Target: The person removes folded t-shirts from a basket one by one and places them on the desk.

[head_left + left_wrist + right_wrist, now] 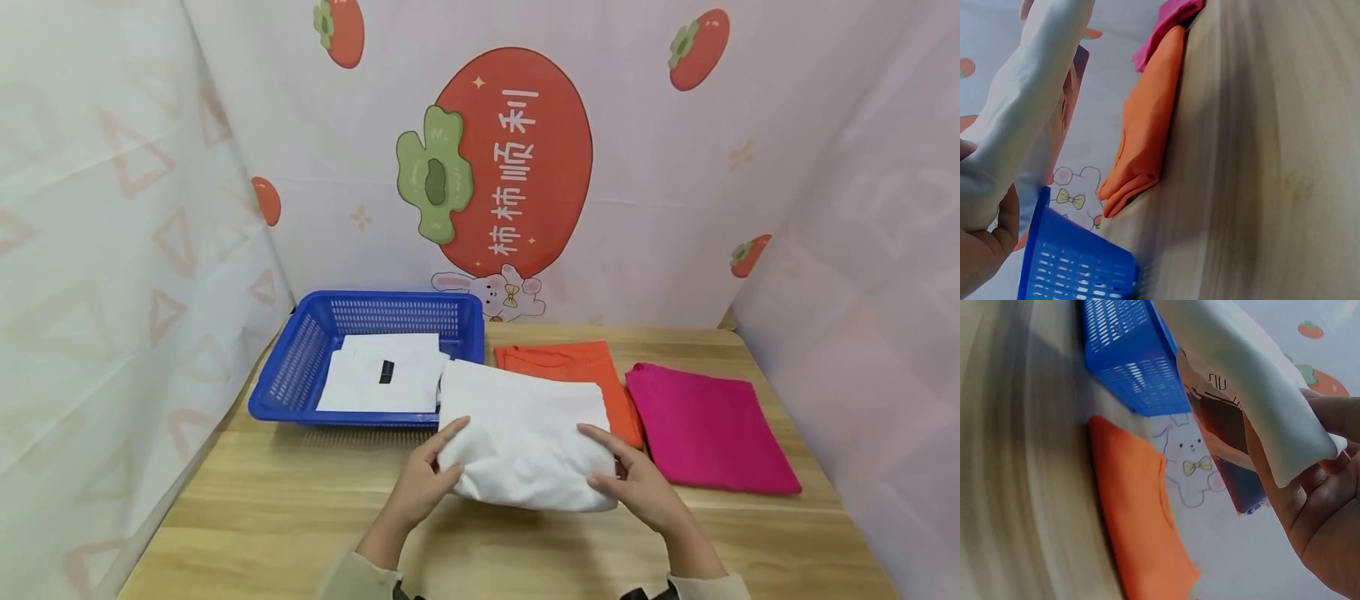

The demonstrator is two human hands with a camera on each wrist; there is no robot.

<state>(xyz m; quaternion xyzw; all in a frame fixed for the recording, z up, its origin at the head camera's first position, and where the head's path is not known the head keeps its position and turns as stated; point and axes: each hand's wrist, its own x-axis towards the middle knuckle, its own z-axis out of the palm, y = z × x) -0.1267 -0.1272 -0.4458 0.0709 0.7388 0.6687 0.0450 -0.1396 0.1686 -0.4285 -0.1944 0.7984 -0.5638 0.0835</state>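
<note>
A folded white T-shirt is held up over the table, spanning both hands. My left hand pinches its left edge, thumb on the near side and fingers beneath. At the opposite edge my right hand grips it the same way. From the right wrist view, a dark print shows on the underside of the white T-shirt. To the left stands a blue basket holding folded white clothing with a small black label. The held T-shirt overlaps the basket's near right corner in the head view.
Behind the held T-shirt lies a folded orange garment, partly hidden by it. A folded magenta garment lies farther right on the wooden table. Printed cloth hangs behind the table and along both sides.
</note>
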